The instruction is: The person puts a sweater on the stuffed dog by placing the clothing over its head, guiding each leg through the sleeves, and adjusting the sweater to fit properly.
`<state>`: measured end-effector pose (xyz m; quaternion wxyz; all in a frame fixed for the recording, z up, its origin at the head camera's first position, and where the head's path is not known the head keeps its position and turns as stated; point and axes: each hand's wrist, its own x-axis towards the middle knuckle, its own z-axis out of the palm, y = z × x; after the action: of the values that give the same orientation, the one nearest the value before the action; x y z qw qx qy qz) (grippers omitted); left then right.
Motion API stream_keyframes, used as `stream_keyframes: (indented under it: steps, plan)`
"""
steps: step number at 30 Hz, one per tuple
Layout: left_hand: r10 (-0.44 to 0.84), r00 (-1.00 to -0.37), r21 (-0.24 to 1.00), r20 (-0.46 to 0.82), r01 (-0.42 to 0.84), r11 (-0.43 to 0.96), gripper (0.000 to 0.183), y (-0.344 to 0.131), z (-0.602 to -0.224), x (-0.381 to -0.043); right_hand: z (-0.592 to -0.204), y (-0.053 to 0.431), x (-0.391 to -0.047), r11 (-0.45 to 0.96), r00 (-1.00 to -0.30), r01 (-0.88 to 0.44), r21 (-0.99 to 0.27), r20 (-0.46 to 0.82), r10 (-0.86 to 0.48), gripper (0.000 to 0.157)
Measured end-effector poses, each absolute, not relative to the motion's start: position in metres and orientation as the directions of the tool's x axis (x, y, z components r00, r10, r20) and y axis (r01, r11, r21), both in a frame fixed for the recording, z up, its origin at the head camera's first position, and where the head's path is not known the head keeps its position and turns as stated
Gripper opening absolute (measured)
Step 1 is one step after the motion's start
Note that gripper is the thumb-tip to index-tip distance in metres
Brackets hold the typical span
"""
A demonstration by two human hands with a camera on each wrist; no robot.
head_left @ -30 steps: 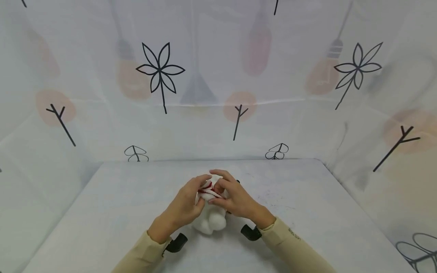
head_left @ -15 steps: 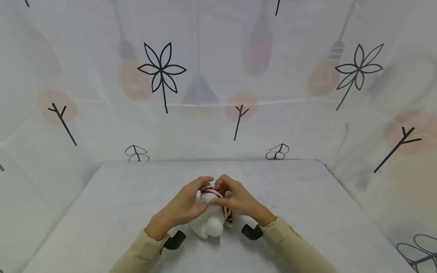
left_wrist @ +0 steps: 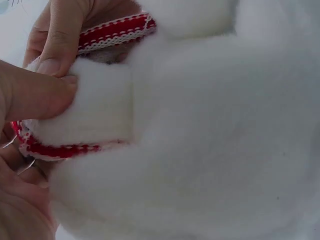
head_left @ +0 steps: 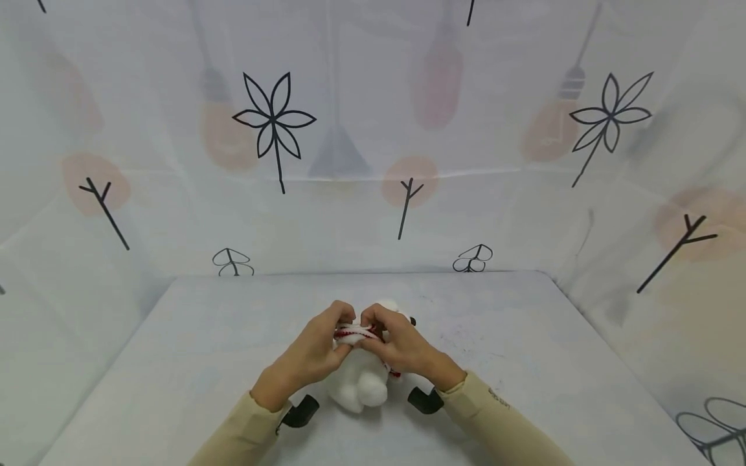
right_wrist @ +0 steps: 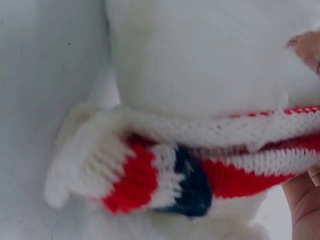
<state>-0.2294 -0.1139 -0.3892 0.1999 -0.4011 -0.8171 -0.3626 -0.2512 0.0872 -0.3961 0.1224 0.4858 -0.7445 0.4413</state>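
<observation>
A white plush toy (head_left: 357, 382) lies on the table in the head view, its round tail-like bump towards me and a dark spot (head_left: 412, 321) at its far right. A striped knitted garment (right_wrist: 165, 177) in red, white and navy is wrapped around it. My left hand (head_left: 315, 343) grips the garment's red-and-white edge (left_wrist: 65, 150) from the left. From the right, my right hand (head_left: 405, 340) pinches the same band, fingertips close to the left ones. The left wrist view shows thumbs pressing on white plush inside the band. Much of the toy's far side is hidden.
The white table (head_left: 495, 349) spreads out on all sides of the toy. A patterned white curtain (head_left: 350, 220) hangs behind and beside it. Black curved pieces (head_left: 301, 411) sit at both wrists.
The toy has shifted and tilted between my hands. The dark spot shows again beyond the right hand, and less striped knit hangs at right than half a second ago. Both hands' fingers have drawn in.
</observation>
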Motion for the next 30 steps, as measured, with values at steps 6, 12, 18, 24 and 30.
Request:
stream_keyframes:
  steps: [6, 12, 18, 24, 30]
  plan:
    - [0.493, -0.571, 0.418, 0.656, 0.819, 0.393, 0.040, -0.114, -0.393, -0.231, -0.381, 0.088, -0.242, 0.157, -0.508, -0.820, -0.550, 0.573, -0.643, 0.021]
    - [0.543, -0.527, 0.379, 0.654, 0.849, 0.367, 0.039, -0.115, -0.394, -0.232, -0.402, 0.099, -0.261, 0.221, -0.564, -0.768, -0.601, 0.473, -0.677, 0.018]
    - [0.562, -0.480, 0.257, 0.673, 0.865, 0.431, 0.037, -0.111, -0.394, -0.233, -0.402, 0.094, -0.262, 0.223, -0.512, -0.827, -0.516, 0.526, -0.680, 0.019]
    - [0.561, -0.438, 0.165, 0.702, 0.867, 0.470, 0.035, -0.110, -0.396, -0.234, -0.403, 0.092, -0.261, 0.233, -0.451, -0.880, -0.413, 0.575, -0.683, 0.019]
    - [0.547, -0.427, 0.125, 0.720, 0.855, 0.503, 0.030, -0.111, -0.399, -0.236, -0.400, 0.092, -0.258, 0.312, -0.459, -0.886, -0.343, 0.556, -0.693, 0.016]
